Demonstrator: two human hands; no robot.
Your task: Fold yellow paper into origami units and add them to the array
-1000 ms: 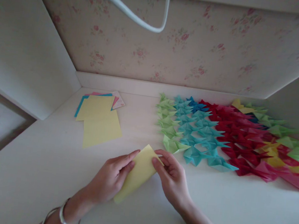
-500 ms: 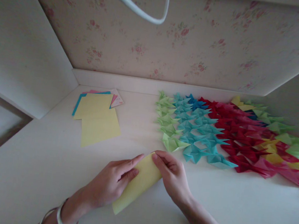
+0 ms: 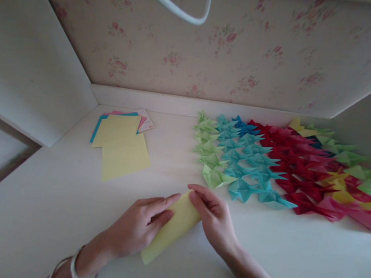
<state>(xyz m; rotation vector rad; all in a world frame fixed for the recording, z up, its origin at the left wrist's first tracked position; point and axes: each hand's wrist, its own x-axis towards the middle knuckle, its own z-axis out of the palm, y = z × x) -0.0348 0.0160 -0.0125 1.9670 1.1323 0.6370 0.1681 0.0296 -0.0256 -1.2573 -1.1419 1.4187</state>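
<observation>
A sheet of yellow paper [image 3: 175, 230], folded into a long strip, slants between both hands above the white desk. My left hand [image 3: 142, 223] grips its left edge, with the thumb lying on the paper's face. At the upper right end, my right hand [image 3: 212, 215] pinches the corner between thumb and fingers. The fingers behind the paper are partly hidden. A silver bangle [image 3: 79, 267] circles the left wrist.
Flat paper sheets [image 3: 125, 154], mostly yellow with blue and pink edges showing, lie at the back left. Rows of folded paper cranes [image 3: 247, 152] in green, blue, red and yellow fill the back right. A white cable [image 3: 186, 17] hangs before the flowered wall.
The paper and both hands keep nearly the same pose. The paper's lower end has shifted very slightly up. The whole view has moved a little.
</observation>
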